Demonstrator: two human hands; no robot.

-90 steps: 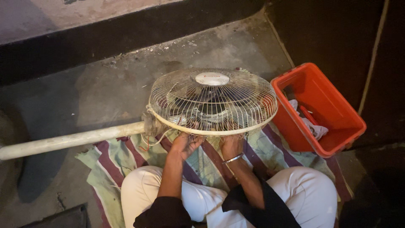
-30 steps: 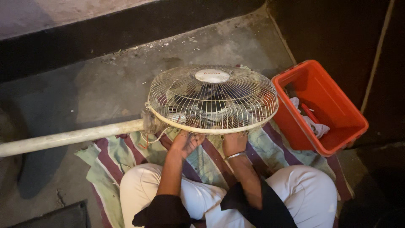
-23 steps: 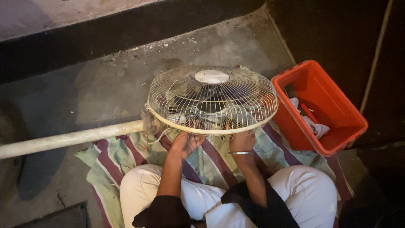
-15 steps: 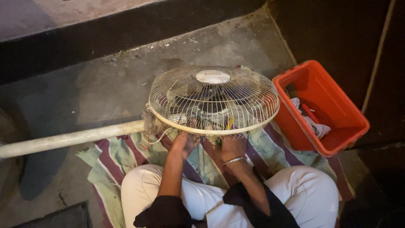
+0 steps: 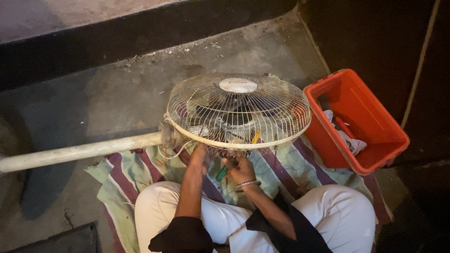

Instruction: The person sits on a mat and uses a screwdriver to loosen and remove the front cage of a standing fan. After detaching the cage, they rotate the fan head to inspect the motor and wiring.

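Fan [image 5: 239, 112], wire cage flimsy; hold by rim. Left hand [image 5: 200, 157] under rim, grip unclear; right hand [image 5: 240, 169] clenched on screwdriver [image 5: 221, 172].

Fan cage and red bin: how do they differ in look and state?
The fan cage is round, pale open wire mesh; the red bin is rectangular solid plastic. The cage is touched from below by the left hand and right hand; the bin sits untouched, holding rags. Both rest near the striped cloth.
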